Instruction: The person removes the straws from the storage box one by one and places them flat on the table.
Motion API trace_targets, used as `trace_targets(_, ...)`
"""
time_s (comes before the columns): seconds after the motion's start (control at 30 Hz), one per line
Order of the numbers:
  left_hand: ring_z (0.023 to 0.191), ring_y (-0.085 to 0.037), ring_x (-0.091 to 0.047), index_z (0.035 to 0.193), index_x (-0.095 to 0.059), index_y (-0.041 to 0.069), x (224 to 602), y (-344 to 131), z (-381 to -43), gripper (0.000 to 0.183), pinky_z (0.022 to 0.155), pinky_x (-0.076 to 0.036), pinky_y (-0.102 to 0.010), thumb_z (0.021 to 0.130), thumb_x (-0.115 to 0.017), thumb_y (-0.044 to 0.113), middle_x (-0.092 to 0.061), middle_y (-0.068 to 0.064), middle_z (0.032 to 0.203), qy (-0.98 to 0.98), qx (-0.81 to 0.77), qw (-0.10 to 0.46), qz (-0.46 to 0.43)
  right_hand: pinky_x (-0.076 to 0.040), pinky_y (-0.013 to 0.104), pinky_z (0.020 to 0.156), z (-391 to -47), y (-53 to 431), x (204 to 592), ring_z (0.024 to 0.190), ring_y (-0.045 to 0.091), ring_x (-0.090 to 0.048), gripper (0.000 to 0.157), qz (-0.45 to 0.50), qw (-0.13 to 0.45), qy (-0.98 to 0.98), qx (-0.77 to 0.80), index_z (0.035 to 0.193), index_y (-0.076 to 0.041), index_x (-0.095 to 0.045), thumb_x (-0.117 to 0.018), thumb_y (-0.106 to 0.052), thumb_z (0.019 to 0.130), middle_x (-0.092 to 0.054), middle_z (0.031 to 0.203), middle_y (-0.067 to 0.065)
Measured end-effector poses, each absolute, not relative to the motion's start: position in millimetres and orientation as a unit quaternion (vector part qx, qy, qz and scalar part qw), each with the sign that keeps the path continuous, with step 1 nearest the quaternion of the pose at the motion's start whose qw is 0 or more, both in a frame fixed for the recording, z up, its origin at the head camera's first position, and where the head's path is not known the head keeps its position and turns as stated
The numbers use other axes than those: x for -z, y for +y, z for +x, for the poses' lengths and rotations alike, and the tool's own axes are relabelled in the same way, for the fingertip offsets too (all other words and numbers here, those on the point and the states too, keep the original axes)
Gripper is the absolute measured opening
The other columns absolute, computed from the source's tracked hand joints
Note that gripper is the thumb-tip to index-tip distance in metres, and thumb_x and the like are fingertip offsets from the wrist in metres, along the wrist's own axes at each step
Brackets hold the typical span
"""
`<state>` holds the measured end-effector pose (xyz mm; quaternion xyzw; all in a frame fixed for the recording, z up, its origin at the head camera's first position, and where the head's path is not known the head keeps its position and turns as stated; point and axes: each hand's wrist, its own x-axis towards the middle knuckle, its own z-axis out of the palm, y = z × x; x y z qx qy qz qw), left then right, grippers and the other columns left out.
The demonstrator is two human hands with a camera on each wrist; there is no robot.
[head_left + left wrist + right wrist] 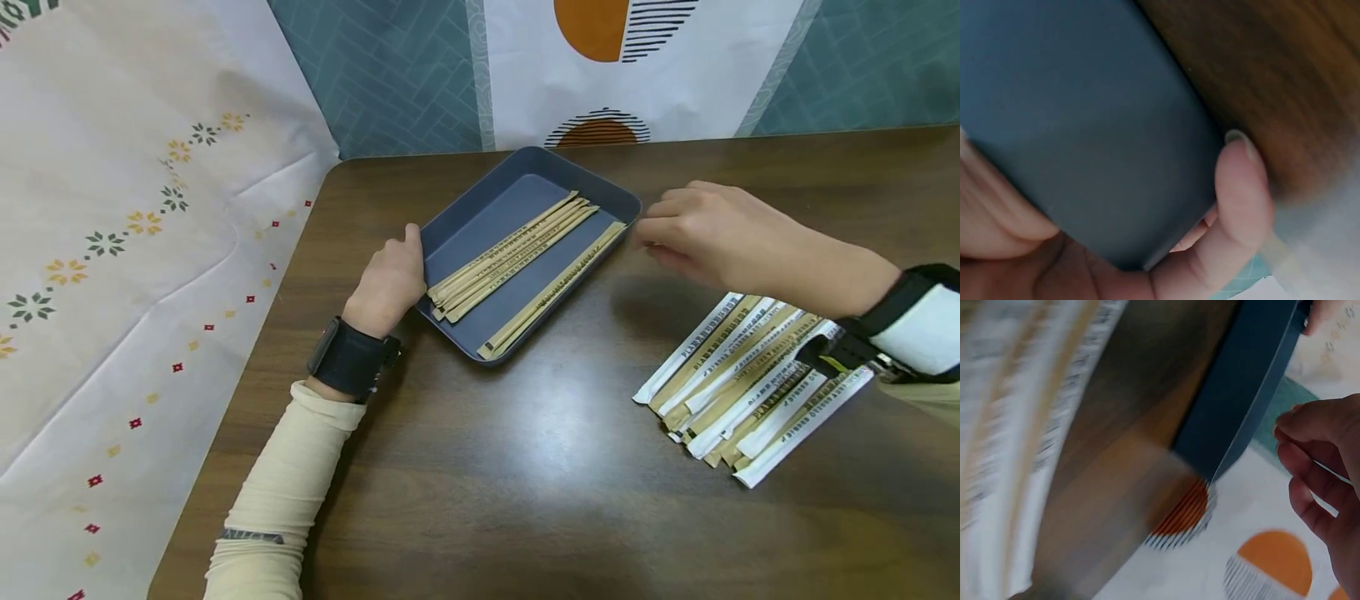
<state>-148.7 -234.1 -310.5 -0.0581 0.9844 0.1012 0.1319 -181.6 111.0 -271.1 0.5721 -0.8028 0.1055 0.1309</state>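
My left hand grips the near left edge of a dark blue-grey tray. In the left wrist view its fingers curl round the tray's end. Inside the tray lies a group of tan paper stick packets, and more tan packets lie along its right wall. My right hand hovers just off the tray's right corner. Its fingers are loosely bent, with nothing seen between them. Below the right wrist, white and tan stick packets lie side by side on the table, partly covered by the wrist strap.
The brown wooden table carries both the tray and the packets. A white cloth with a flower pattern lies to the left. Beyond the table's far edge is a teal and white patterned cloth.
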Motion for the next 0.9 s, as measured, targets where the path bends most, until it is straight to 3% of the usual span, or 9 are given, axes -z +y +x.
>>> trace_targets(0.23, 0.090, -0.035, -0.060, 0.137, -0.026, -0.003, 312.3, -233.8, -149.3, 0.052, 0.072, -0.050, -0.042, 0.093, -0.053, 0.003, -0.054, -0.028, 0.115, 0.985, -0.102, 0.129, -0.060, -0.051, 0.041, 0.068, -201.5, 56.4, 270.2, 0.077, 0.025, -0.061, 0.015, 0.562, 0.069, -0.818, -0.100, 0.093, -0.002, -0.070, -0.068, 0.008, 0.081, -0.067, 0.085, 0.010)
trace_targets(0.57, 0.090, -0.035, -0.061, 0.137, -0.026, -0.003, 312.2, -235.8, -149.0, 0.050, 0.072, -0.051, -0.042, 0.094, -0.051, 0.003, -0.055, -0.028, 0.114, 0.985, -0.100, 0.126, -0.061, -0.051, 0.041, 0.077, -225.5, 3.4, 286.6, 0.086, 0.025, -0.060, 0.017, 0.535, -0.049, -0.842, -0.036, 0.100, -0.003, -0.070, -0.066, 0.004, 0.085, -0.069, 0.096, 0.011)
trace_targets(0.9, 0.088, -0.033, -0.059, 0.137, -0.027, -0.002, 314.2, -234.7, -150.5, 0.050, 0.070, -0.050, -0.040, 0.094, -0.052, 0.004, -0.054, -0.026, 0.114, 0.984, -0.107, 0.127, -0.061, -0.046, 0.037, 0.063, -221.5, -8.0, 305.7, 0.073, 0.022, -0.053, 0.021, 0.550, -0.040, -0.833, -0.047, 0.089, -0.006, -0.069, -0.055, 0.009, 0.086, -0.063, 0.083, 0.007)
